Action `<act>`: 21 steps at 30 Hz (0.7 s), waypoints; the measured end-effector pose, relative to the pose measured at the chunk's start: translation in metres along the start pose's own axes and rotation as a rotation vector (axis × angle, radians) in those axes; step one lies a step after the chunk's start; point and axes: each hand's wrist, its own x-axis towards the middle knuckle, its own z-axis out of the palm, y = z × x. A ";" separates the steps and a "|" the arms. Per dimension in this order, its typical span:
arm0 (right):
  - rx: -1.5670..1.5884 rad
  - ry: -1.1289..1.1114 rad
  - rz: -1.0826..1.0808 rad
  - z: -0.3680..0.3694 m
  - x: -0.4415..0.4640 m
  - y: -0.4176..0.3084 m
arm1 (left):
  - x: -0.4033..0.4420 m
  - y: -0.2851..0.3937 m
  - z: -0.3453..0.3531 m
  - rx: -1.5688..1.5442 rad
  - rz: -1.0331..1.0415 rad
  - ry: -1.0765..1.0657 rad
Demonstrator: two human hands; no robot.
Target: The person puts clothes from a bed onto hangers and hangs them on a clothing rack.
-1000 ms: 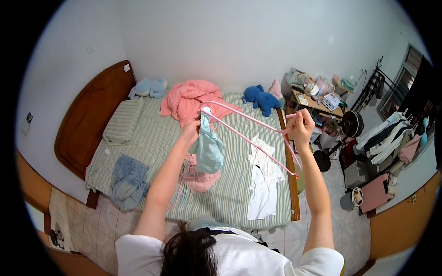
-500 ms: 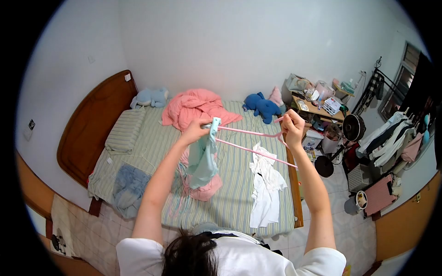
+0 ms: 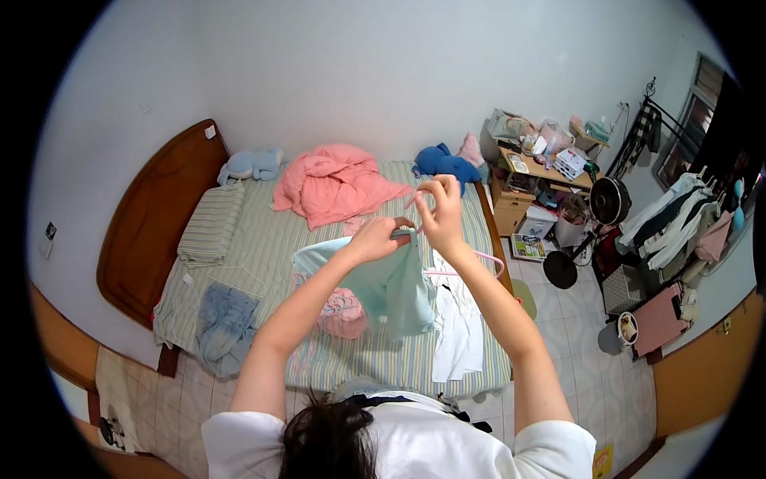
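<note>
A mint-green garment hangs above the bed, gripped near its top edge by my left hand. Close beside it, my right hand is closed on a pink clothes hanger near the hook. One end of the hanger sticks out to the right behind my right forearm; the rest is hidden by the garment and my hands. Beneath, a pink piece of clothing lies on the striped sheet, with white clothes to its right. Blue denim rests at the bed's left edge by a pale wire hanger.
The bed has a wooden headboard on the left. A pink quilt and a blue plush toy lie along the wall. To the right stand a cluttered desk, a black fan and a rack of clothes.
My right hand has moved left with the pink hanger, up to my left hand. The hanger's near end has gone in behind the mint-green garment, which now hangs spread wider. My left hand has shifted right.
</note>
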 end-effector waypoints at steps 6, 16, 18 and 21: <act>-0.084 -0.136 -0.094 0.004 -0.102 0.019 | 0.002 -0.007 0.013 -0.078 -0.051 0.175; 0.235 -0.427 0.392 0.039 -0.189 0.038 | -0.001 -0.007 0.007 -0.210 0.009 0.278; 0.165 -0.611 0.254 0.039 -0.195 0.042 | -0.004 -0.015 0.000 -0.202 0.004 0.263; -0.054 -0.914 0.109 0.026 -0.195 0.055 | -0.015 -0.020 -0.019 -0.263 0.014 0.265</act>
